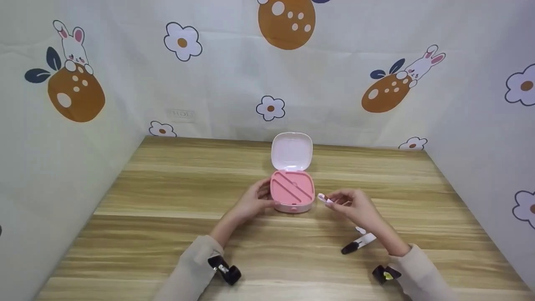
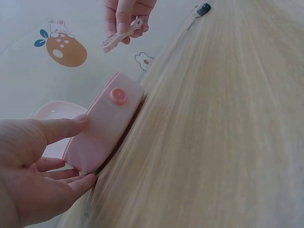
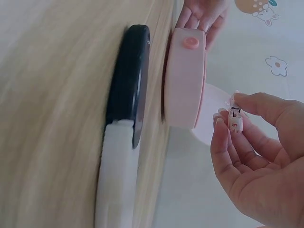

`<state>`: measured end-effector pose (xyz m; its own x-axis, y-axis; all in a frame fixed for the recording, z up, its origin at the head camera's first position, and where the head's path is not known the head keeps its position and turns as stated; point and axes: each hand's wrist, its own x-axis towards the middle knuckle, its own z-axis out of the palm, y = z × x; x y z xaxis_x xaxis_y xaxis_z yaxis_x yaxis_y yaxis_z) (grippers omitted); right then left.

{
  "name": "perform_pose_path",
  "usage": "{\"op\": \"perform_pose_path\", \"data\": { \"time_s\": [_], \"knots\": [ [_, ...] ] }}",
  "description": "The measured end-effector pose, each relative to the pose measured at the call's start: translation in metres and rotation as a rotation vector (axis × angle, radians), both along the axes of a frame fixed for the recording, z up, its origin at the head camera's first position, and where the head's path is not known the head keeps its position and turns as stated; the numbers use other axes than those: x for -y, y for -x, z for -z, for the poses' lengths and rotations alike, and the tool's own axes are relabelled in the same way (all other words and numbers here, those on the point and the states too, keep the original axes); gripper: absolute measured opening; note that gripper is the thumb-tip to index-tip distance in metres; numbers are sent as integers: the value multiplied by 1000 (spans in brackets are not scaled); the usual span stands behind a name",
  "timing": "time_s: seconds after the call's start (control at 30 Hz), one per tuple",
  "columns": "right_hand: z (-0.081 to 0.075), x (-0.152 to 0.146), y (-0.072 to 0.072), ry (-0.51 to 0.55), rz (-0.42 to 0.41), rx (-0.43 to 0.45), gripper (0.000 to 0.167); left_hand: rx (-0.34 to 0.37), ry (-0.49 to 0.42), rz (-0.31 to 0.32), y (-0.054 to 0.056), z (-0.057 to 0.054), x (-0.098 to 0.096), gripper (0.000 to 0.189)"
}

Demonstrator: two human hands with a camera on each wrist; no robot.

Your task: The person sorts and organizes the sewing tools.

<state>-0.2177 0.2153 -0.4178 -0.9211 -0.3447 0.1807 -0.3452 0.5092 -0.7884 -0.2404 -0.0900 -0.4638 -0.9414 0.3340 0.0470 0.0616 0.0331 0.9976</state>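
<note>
A small pink case (image 1: 292, 188) with rounded corners stands on the table, its pale lid (image 1: 291, 151) raised at the back. Diagonal ridges cross its pink inside, and a round pink button (image 2: 118, 96) shows on its front. My left hand (image 1: 256, 198) holds the case at its left side, thumb on the front wall and fingers around the corner. To the right of the case, my right hand (image 1: 355, 205) pinches a small folded measuring tape (image 3: 235, 119) between thumb and fingertips. Printed numbers show on the tape's pale strip in the right wrist view.
On the wood-grain table, below the right hand, lies a long white object with a black end (image 1: 350, 248). A small white piece (image 1: 360, 230) shows beside it. Patterned cloth walls (image 1: 225, 96) rise at the back and both sides.
</note>
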Motion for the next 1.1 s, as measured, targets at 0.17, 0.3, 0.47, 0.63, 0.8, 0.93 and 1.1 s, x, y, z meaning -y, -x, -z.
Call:
{"op": "perform_pose_path", "data": {
  "time_s": [0.17,0.3,0.47,0.63,0.8,0.93,1.1],
  "knots": [
    [0,9,4,13,20,-9,20,12,-3,6,0,0,0,81],
    [0,16,6,18,27,-20,19,13,0,8,0,0,0,80],
    [1,25,11,15,20,-31,18,-1,5,5,-1,0,0,81],
    [0,36,15,18,10,-23,19,3,6,1,0,0,0,81],
    [-2,46,17,29,17,-16,18,5,18,-6,1,1,-1,82],
    [-2,53,19,23,20,-21,16,-1,18,-3,0,0,-1,82],
    [-1,61,23,29,27,-16,14,-1,13,0,0,-1,-1,82]
  ]
}}
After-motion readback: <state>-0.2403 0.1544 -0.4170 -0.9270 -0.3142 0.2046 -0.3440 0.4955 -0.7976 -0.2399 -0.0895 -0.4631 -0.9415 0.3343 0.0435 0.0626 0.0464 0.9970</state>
